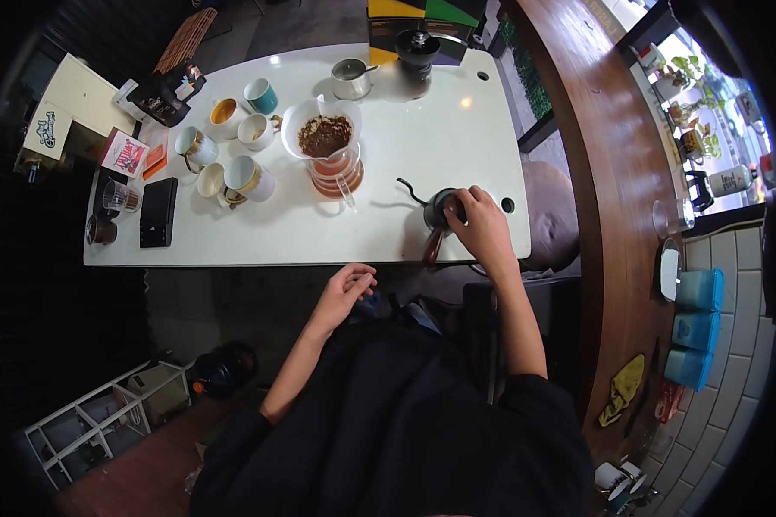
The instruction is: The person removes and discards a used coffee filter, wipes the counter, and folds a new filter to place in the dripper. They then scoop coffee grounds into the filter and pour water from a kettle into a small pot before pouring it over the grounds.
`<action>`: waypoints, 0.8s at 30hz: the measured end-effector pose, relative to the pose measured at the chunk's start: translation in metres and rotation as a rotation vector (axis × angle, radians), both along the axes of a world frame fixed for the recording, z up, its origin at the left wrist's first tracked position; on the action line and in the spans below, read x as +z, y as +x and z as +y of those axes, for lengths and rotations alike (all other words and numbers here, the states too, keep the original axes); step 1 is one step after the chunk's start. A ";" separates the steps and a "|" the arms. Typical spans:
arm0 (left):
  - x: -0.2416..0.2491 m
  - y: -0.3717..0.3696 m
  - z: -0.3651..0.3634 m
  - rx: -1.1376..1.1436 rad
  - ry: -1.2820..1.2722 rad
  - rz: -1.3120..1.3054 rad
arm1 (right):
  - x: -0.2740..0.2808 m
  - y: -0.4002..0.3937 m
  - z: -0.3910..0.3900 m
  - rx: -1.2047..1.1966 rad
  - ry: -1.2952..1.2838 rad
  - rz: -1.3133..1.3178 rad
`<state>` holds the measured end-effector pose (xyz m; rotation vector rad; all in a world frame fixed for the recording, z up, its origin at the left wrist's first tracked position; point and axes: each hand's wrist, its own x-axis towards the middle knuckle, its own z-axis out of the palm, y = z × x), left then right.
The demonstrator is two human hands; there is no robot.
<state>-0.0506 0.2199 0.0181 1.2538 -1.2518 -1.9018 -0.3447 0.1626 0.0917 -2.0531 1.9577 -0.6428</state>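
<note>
A dark gooseneck kettle (435, 215) with a brown handle stands near the right front of the white table. My right hand (477, 222) reaches over its top, thumb and fingers closed at the lid, which they mostly cover. My left hand (345, 291) hovers by the table's front edge, fingers loosely bent and holding nothing. Left of the kettle, a glass coffee server (341, 183) carries a dripper with a white paper filter (294, 114). Wet brown coffee grounds (325, 138) lie in the filter.
Several cups (248, 178) crowd the table's left half, near a black flat device (159, 213). A metal pot (351, 79) and a hand coffee grinder (416, 65) stand at the back. On the right runs a wooden counter (569, 95) with a yellow cloth (622, 389).
</note>
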 end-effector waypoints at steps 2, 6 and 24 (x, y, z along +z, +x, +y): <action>0.004 0.000 0.007 0.023 0.013 -0.015 | -0.004 -0.001 -0.002 0.020 -0.037 0.032; 0.004 -0.004 0.016 0.043 0.009 -0.015 | -0.008 -0.001 -0.004 0.002 -0.011 0.055; 0.035 0.016 0.044 0.353 -0.138 -0.024 | 0.049 0.028 0.074 0.169 -0.126 -0.449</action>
